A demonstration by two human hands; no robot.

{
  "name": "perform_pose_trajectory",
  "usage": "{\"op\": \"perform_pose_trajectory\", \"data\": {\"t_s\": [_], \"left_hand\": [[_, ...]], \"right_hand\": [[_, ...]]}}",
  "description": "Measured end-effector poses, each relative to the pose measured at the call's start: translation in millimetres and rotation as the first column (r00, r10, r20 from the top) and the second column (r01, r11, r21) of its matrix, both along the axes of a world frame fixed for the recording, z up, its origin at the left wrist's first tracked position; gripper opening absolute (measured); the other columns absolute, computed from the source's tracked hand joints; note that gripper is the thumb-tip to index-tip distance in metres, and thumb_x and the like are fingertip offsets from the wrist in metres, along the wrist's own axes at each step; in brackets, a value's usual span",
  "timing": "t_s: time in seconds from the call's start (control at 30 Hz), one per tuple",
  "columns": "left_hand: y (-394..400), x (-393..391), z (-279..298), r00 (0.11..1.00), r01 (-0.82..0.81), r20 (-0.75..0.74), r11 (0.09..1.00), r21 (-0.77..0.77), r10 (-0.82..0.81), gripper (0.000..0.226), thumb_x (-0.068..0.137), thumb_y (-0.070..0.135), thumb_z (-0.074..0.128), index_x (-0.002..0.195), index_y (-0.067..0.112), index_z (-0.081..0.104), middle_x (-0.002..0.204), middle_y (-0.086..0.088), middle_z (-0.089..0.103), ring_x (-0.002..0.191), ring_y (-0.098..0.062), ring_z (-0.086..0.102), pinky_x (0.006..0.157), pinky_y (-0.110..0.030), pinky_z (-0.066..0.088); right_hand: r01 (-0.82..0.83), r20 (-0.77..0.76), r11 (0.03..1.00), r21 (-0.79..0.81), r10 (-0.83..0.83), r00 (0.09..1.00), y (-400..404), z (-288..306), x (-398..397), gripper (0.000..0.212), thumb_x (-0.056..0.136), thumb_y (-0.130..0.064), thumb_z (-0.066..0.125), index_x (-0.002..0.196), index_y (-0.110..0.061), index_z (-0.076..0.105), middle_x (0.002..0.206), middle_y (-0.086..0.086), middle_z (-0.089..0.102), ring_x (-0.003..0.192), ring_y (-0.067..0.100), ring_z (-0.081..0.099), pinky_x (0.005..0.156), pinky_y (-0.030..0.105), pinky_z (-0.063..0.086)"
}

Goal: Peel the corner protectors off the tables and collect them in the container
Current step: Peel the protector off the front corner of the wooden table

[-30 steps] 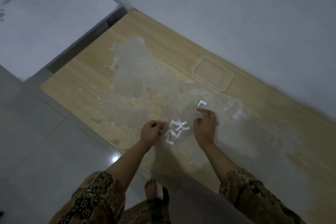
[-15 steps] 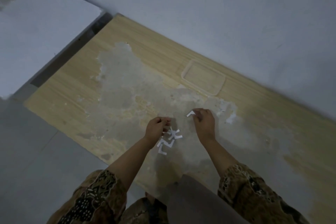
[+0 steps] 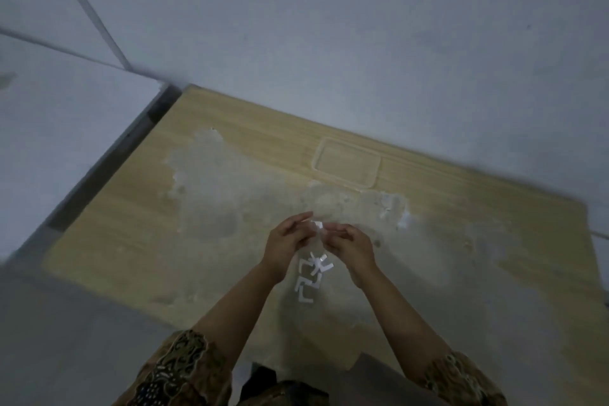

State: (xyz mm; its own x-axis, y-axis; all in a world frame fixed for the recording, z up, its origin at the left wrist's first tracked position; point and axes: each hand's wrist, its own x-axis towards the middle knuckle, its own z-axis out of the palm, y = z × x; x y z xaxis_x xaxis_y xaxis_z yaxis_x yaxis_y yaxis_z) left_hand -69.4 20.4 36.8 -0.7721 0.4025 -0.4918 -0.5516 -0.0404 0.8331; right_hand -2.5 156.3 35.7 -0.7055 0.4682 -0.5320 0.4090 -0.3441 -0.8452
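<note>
Worktop unchanged. Container lies beyond both hands, long axis left-right. Protector pile sits below/between wrists. Single protector, on worktop 1 s ago, now lifted, pinched between left hand and right hand; heading too blurred. Next prob. into container.

looks like a plain room in a home, dimly lit. bare grey walls, tiled floor and a worn wooden table in the corner.
</note>
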Motion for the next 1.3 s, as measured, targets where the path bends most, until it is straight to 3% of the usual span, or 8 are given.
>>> {"op": "perform_pose_trajectory", "data": {"t_s": [0.1, 0.17, 0.27, 0.43, 0.8, 0.9, 1.03, 1.3], "left_hand": [[-7, -8, 9, 0.999, 0.037, -0.026, 0.997, 0.071, -0.035, 0.023, 0.088, 0.007, 0.064, 0.110, 0.011, 0.070, 0.100, -0.009, 0.073, 0.090, -0.018, 0.069, 0.083, -0.025, 0.055], [-12, -12, 13, 0.998, 0.044, -0.039, 0.995, 0.092, -0.041, 0.025, 0.089, 0.009, 0.063, 0.113, 0.003, 0.068, 0.100, -0.012, 0.071, 0.088, -0.018, 0.068, 0.082, -0.024, 0.055], [-18, -16, 18, 1.000, 0.023, -0.006, 0.993, 0.118, -0.022, 0.027, 0.090, 0.010, 0.062, 0.113, -0.003, 0.066, 0.100, -0.014, 0.070, 0.088, -0.021, 0.067, 0.077, -0.024, 0.057], [-26, -25, 26, 0.999, 0.021, 0.024, 0.990, 0.136, -0.025, 0.023, 0.089, 0.013, 0.063, 0.106, -0.002, 0.069, 0.099, -0.015, 0.070, 0.084, -0.022, 0.068, 0.072, -0.025, 0.059], [-41, -35, 25, 0.993, 0.100, 0.047, 0.970, 0.220, -0.112, 0.025, 0.090, 0.006, 0.061, 0.112, -0.004, 0.066, 0.097, -0.014, 0.071, 0.078, -0.015, 0.070, 0.075, -0.023, 0.059], [-46, -36, 20, 0.987, 0.152, 0.018, 0.969, 0.194, -0.159, 0.023, 0.090, 0.010, 0.063, 0.111, 0.003, 0.068, 0.100, -0.013, 0.072, 0.087, -0.018, 0.070, 0.079, -0.024, 0.058], [-48, -40, 16, 0.983, 0.180, -0.010, 0.970, 0.160, -0.181, 0.021, 0.090, 0.011, 0.063, 0.109, 0.006, 0.070, 0.098, -0.011, 0.074, 0.087, -0.018, 0.071, 0.078, -0.025, 0.057], [-53, -41, 13, 0.986, 0.127, 0.086, 0.972, 0.197, -0.146, 0.020, 0.088, 0.006, 0.064, 0.107, 0.000, 0.069, 0.089, -0.008, 0.075, 0.078, -0.014, 0.072, 0.069, -0.020, 0.056]], "right_hand": [[0.072, -0.030, 0.996, -0.060, -0.074, 0.997, -17, 12, 0, 0.010, 0.079, -0.005, 0.078, 0.087, -0.007, 0.071, 0.089, 0.018, 0.073, 0.076, 0.021, 0.071, 0.069, 0.026, 0.058], [0.087, -0.052, 0.995, -0.045, -0.089, 0.995, -30, 19, 0, 0.012, 0.079, -0.006, 0.078, 0.088, -0.004, 0.071, 0.087, 0.020, 0.072, 0.073, 0.022, 0.070, 0.070, 0.028, 0.058], [0.091, -0.119, 0.994, -0.053, -0.097, 0.988, -46, 29, -1, 0.018, 0.078, -0.005, 0.077, 0.094, 0.003, 0.072, 0.089, 0.024, 0.072, 0.079, 0.029, 0.071, 0.076, 0.032, 0.060], [0.065, -0.214, 0.998, 0.005, -0.063, 0.975, -62, 40, -4, 0.025, 0.077, 0.000, 0.076, 0.101, 0.007, 0.072, 0.094, 0.023, 0.073, 0.087, 0.032, 0.072, 0.074, 0.027, 0.060], [0.051, -0.164, 0.994, 0.095, -0.035, 0.986, -69, 43, -11, 0.017, 0.080, -0.001, 0.074, 0.092, 0.011, 0.071, 0.085, 0.029, 0.071, 0.078, 0.033, 0.072, 0.068, 0.028, 0.060], [0.050, -0.141, 0.993, 0.105, -0.035, 0.989, -73, 41, -11, 0.009, 0.080, -0.007, 0.076, 0.085, 0.001, 0.074, 0.079, 0.022, 0.072, 0.075, 0.031, 0.072, 0.067, 0.027, 0.060], [-0.004, -0.068, 0.970, 0.243, 0.021, 0.997, -75, 39, -12, 0.007, 0.085, -0.021, 0.073, 0.083, -0.014, 0.074, 0.080, 0.008, 0.074, 0.076, 0.022, 0.071, 0.065, 0.024, 0.056], [0.131, -0.053, 0.965, 0.228, -0.122, 0.991, -70, 32, -10, 0.009, 0.093, -0.013, 0.062, 0.092, -0.006, 0.067, 0.089, 0.010, 0.072, 0.074, 0.021, 0.068, 0.071, 0.034, 0.055]]}}
